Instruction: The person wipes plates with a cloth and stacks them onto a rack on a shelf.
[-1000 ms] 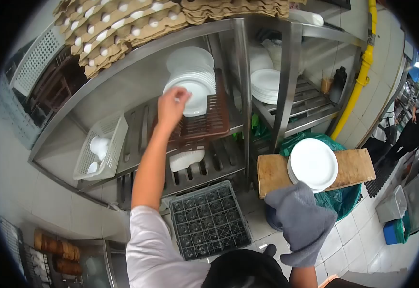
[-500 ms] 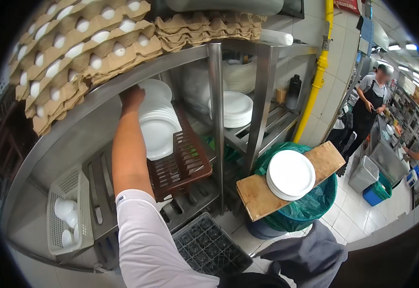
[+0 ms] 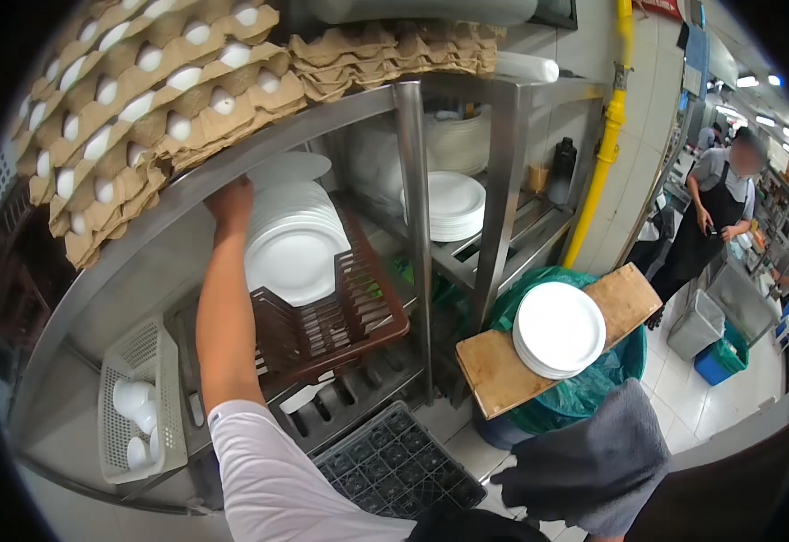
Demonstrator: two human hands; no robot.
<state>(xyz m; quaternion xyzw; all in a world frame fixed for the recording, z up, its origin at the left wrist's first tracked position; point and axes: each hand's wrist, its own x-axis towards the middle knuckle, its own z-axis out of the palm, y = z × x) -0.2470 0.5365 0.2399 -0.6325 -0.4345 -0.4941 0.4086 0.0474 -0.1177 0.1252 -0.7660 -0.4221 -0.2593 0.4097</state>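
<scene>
My left hand [image 3: 230,203] reaches into the steel shelf, at the left side of a row of white plates [image 3: 295,262] standing in a brown plastic rack [image 3: 317,348]. The shelf's upper edge and the plates hide its fingers, so its grip does not show. Low on the right, a grey cloth [image 3: 593,461] covers my right hand, which holds it; only the forearm shows below. Just above the cloth, a short stack of white plates [image 3: 560,327] lies on a wooden board [image 3: 503,370] across a bin lined with green plastic [image 3: 629,357].
Egg trays [image 3: 168,108] sit on the shelf top. A white basket [image 3: 173,406] holds small white cups. More plates [image 3: 448,203] are stacked behind the steel post. A black glass crate [image 3: 394,465] is on the floor. Another person [image 3: 715,199] stands at the right.
My left hand has gone from in front of the racked plates to their far left side, deeper in the shelf. The view has shifted right. The grey cloth no longer overlaps the plates on the board.
</scene>
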